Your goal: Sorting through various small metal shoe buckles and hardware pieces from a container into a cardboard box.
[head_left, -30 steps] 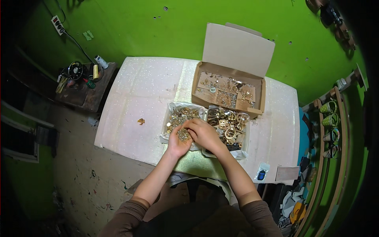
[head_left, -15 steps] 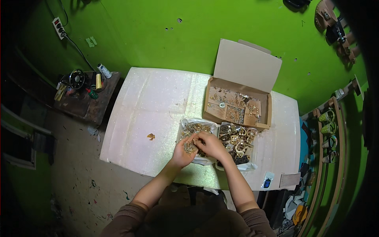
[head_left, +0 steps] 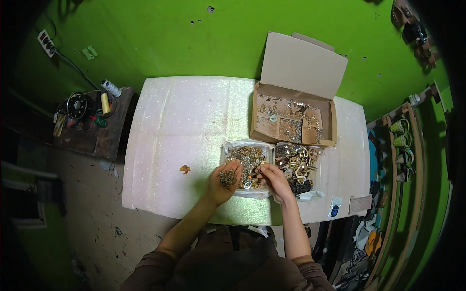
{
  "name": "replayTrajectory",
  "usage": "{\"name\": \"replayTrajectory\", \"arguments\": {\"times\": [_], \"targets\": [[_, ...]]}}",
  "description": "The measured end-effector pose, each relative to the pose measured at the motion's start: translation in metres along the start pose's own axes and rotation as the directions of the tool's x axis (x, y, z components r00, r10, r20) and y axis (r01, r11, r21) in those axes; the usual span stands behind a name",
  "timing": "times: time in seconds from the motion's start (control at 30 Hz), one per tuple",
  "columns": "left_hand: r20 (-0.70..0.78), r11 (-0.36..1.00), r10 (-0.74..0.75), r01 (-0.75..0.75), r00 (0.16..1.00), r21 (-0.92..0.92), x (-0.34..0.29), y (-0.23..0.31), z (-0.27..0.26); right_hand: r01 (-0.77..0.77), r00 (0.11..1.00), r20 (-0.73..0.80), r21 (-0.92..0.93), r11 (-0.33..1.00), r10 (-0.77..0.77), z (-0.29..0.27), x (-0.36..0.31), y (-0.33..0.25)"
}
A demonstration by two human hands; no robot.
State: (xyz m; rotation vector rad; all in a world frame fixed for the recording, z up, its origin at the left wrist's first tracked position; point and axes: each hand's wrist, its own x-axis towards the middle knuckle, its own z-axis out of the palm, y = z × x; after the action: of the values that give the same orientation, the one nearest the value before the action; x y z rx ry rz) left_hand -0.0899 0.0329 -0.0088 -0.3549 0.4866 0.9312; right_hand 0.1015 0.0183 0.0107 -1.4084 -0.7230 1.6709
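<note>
Left hand (head_left: 217,190) lies palm up and open, cradling one heap of small shiny pieces (head_left: 227,178)! Half a second ago both hands met over that heap; now they're well apart. Next along, one lined tray (head_left: 253,194) of loose bits, then the right hand (head_left: 275,181), swung rightward, fingertips bunched; whether they pinch anything, can't tell. Further right, one tray of buckles (head_left: 311,195), one open cardboard box (head_left: 265,127) behind.

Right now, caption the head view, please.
Left hand cupping small metallic pieces; right hand over the right edge of a white rectangular tray.
</note>
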Motion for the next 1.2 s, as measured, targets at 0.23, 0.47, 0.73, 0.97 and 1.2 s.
{"name": "replayTrajectory", "arguments": {"times": [0.23,0.47,0.73,0.97,1.2], "targets": [[0.057,0.999,0.043,-0.043,0.997,0.003,0.010,0.019,-0.006,-0.058,0.998,-0.033,0.116,0.992,0.062,0.006,-0.005,0.012],[-0.027,0.991,0.131,-0.132,0.991,-0.038,0.012,0.024,0.013,-0.017,0.979,-0.196,0.207,0.978,0.058,0.017,-0.002,0.014],[-0.009,0.995,0.094,-0.094,0.996,-0.030,0.011,0.017,0.012,0.088,0.960,-0.200,-0.456,0.886,-0.198,0.031,-0.009,-0.009],[0.008,0.997,0.056,-0.056,0.998,0.047,0.014,0.012,0.008,0.347,0.747,0.082,-0.895,0.282,-0.660,0.063,-0.029,-0.014],[0.050,0.980,-0.030,0.020,0.998,0.196,0.017,0.003,0.007,0.402,0.729,0.213,-0.903,0.155,-0.651,0.067,-0.025,-0.010]]}}
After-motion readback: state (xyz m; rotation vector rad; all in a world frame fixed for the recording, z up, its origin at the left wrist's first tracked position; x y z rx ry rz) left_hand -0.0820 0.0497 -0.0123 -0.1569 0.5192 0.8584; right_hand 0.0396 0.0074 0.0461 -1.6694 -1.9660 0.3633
